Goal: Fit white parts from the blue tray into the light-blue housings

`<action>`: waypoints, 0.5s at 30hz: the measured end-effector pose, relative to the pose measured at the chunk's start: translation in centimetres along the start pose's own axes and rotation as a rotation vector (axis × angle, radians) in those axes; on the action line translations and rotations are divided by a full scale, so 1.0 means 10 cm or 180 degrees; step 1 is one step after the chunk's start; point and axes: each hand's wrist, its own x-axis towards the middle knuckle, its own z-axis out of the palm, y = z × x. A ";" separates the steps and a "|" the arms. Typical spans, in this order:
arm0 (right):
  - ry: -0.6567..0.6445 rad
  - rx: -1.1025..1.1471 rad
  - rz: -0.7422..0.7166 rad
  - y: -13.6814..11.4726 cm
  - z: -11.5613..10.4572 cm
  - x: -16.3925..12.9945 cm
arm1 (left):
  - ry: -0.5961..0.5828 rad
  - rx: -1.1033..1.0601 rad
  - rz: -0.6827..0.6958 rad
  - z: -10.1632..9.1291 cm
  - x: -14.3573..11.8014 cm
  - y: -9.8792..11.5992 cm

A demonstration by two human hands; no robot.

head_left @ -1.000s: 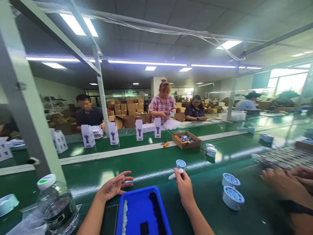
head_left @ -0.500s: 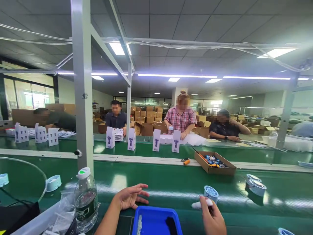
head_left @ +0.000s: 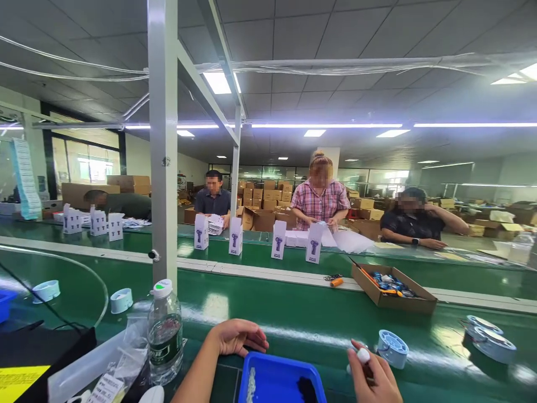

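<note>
The right hand point(head_left: 373, 375) pinches a small white capped piece point(head_left: 363, 355) in its fingertips, just beside a pale blue round part point(head_left: 392, 348) on the green bench point(head_left: 302, 319). The left hand point(head_left: 239, 337) rests curled and empty at the blue tray point(head_left: 268, 376) rim. Left of it stands a water bottle point(head_left: 165, 330); beyond the right hand lies a cardboard box point(head_left: 394, 289).

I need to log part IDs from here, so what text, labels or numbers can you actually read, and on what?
Nothing is legible.
White cartons on the far bench: a dark product picture, any text too small.
Water bottle label: dark, print blurred.
Tag on the plastic bag: printed lines, too small.
Yellow sheet: nothing readable.
Hanging paper strip: rows of print, blurred.
</note>
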 end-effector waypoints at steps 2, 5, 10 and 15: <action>-0.0002 -0.0051 -0.0212 -0.03 0.01 -0.03 | 0.0127 -0.0002 -0.0040 0.03 0.00 0.01; -0.0115 -0.0112 -0.0361 -0.07 0.01 -0.04 | 0.0195 -0.0053 -0.0038 0.03 -0.02 0.04; 0.0076 0.0069 -0.0603 -0.16 -0.03 -0.02 | 0.0131 -0.0093 0.0002 -0.01 -0.06 0.10; -0.0019 0.0026 -0.0706 -0.25 0.00 -0.03 | 0.0085 -0.0117 -0.0137 0.04 -0.05 0.19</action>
